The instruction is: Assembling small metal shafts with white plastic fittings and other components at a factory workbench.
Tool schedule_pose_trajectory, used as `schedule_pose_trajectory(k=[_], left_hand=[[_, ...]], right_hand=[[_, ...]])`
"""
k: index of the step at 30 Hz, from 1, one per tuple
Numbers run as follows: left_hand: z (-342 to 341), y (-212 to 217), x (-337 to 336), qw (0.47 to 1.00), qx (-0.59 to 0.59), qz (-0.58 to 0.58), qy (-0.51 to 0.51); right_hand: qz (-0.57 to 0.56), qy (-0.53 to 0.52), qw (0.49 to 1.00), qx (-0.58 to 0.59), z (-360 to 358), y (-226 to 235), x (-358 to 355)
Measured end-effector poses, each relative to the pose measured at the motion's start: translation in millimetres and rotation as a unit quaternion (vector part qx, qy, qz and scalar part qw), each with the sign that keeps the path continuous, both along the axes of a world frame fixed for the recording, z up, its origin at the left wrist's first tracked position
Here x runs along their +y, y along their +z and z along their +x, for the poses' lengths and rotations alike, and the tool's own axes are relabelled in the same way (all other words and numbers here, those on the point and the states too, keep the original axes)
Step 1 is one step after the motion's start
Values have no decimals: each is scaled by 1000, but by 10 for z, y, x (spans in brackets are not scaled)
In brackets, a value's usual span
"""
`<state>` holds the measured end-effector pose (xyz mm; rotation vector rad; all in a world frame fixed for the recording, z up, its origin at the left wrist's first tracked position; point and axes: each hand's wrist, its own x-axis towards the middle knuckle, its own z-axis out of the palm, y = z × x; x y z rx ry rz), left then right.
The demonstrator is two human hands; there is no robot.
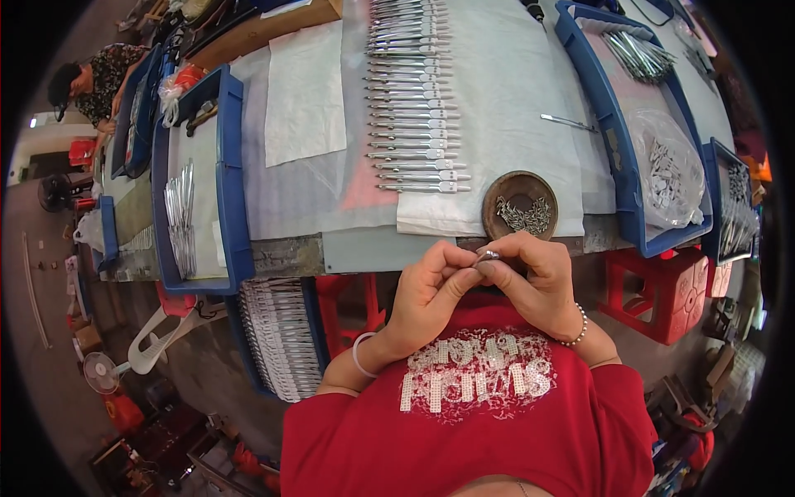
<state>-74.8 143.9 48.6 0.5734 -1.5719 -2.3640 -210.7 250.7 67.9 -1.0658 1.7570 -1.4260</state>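
My left hand and my right hand meet in front of my chest, just off the near edge of the table. Between their pinched fingertips is a small shiny metal part, mostly covered by the fingers, so its exact kind is hidden. Right beyond the hands, a round brown bowl contains many tiny silver metal pieces. A long row of slim silver metal tools, resembling drawing compasses, runs away from me on white paper, their points toward the left.
Blue trays with long metal parts stand at the left. Another blue tray at the right holds rods and a bag of small parts. One loose metal piece lies beside it. Red stools stand below. A person sits far left.
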Motion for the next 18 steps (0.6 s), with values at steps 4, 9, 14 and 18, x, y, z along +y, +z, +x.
schedule_pose_trajectory(k=[4,9,14,18], left_hand=[[4,5,21,998,-14,-57,-5],[15,52,6,998,-33,-25,-39],[18,17,-35,991,-74,46,-97],[-45,-29,-81,981,-80,150,-89]], right_hand=[[-7,-2,1000,13,21,-38,33],[1,-6,998,-70,39,25,22],[38,-11,978,-205,20,-25,40],[76,-22,963,-259,-40,-122,-24]])
